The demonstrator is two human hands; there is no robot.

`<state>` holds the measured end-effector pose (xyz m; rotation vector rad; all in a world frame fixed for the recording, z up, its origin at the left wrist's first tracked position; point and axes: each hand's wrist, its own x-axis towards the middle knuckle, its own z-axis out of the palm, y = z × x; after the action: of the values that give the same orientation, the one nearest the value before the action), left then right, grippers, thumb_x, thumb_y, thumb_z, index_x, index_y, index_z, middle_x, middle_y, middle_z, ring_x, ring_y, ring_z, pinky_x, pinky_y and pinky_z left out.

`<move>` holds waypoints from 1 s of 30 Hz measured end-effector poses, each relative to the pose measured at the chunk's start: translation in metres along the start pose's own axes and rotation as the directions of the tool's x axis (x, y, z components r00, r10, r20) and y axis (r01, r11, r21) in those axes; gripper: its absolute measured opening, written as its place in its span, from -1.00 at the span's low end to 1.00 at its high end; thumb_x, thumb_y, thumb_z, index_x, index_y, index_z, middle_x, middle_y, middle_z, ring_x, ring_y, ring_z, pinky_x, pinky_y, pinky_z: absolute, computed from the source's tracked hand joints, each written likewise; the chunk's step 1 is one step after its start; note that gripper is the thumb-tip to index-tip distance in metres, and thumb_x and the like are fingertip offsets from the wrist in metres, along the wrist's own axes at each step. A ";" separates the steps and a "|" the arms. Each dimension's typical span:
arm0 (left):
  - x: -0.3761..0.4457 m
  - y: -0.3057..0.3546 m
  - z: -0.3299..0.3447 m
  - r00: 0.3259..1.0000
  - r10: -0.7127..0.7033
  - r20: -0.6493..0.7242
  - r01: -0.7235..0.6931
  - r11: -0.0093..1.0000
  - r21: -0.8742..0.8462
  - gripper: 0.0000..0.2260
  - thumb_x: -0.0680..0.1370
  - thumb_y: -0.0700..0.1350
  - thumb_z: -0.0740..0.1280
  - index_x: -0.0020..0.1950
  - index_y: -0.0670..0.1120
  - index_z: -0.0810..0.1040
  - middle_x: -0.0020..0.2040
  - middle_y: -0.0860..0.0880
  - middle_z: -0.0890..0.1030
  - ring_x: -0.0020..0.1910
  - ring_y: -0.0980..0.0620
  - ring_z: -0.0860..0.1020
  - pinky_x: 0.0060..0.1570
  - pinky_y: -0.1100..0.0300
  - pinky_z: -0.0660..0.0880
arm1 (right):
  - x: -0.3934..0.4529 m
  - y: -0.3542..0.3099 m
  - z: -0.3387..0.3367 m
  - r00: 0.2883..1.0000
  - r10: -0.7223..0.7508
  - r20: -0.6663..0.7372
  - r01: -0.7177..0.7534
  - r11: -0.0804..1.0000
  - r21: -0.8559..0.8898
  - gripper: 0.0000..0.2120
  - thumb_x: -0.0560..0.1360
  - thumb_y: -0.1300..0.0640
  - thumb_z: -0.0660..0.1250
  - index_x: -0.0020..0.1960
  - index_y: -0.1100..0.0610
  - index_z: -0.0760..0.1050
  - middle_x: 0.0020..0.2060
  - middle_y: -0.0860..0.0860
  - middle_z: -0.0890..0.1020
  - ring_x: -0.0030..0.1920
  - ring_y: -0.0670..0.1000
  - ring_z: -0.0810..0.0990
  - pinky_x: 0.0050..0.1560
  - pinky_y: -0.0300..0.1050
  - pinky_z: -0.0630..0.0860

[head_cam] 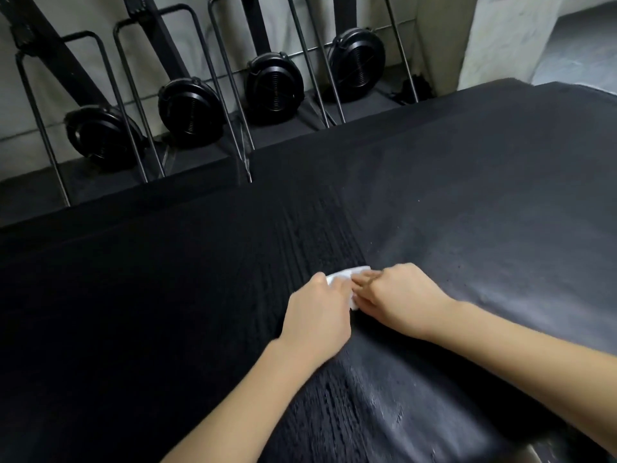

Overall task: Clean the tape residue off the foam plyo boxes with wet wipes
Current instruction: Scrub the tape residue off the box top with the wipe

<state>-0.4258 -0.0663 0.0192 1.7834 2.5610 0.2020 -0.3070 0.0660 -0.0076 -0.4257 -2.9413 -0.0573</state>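
I've got both hands on the wet wipe (347, 274) mid-top of the foam plyo box (484, 195) — left hand (317, 312) pinching one end, right hand (397, 295) pinching the other (probably refolding for a clean face). Streaked strip beyond the wipe looks half-scrubbed.

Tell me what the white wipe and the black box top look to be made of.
Wipe: soft, thin cloth-like sheet, probably nonwoven; it crumples between both hands. Box top: matte black skin, likely vinyl over foam; it shows fine ribbed texture and a dull grey sheen.
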 end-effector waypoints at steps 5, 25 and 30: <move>-0.050 0.024 -0.002 1.000 0.013 -0.009 -0.013 1.000 -0.012 -0.77 0.62 -0.02 0.18 0.26 0.04 0.44 -0.12 0.04 0.27 -0.33 0.04 0.22 -0.32 0.15 0.30 | -0.046 -0.021 0.008 1.000 -0.019 0.016 0.018 0.999 0.035 -0.61 0.61 -0.07 0.02 -0.09 0.00 0.59 -0.11 -0.08 0.68 -0.27 0.09 0.68 -0.44 -0.15 0.38; -0.165 0.079 -0.018 0.979 0.187 0.085 -0.196 0.974 0.114 -0.63 0.03 0.04 0.58 -0.22 0.04 0.61 -0.32 0.12 0.48 -0.44 0.15 0.47 -0.61 0.30 0.27 | -0.164 -0.094 -0.009 0.993 0.014 -0.113 -0.013 1.000 0.013 -0.85 0.44 0.03 0.35 -0.29 -0.01 0.51 -0.30 -0.10 0.54 -0.36 -0.04 0.60 -0.56 -0.14 0.19; -0.150 0.075 -0.017 0.987 0.161 0.000 -0.159 0.975 0.154 -0.68 0.15 0.02 0.55 -0.14 0.02 0.65 -0.23 0.12 0.52 -0.35 0.13 0.53 -0.56 0.27 0.34 | -0.148 -0.092 -0.008 0.984 0.111 -0.139 -0.114 0.993 -0.015 -0.83 0.52 -0.08 0.32 -0.18 -0.03 0.52 -0.25 -0.10 0.56 -0.42 0.00 0.58 -0.52 -0.13 0.10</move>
<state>-0.3045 -0.1828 0.0355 2.0497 2.5040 0.0169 -0.1922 -0.0642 -0.0269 -0.5670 -2.7780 -0.1025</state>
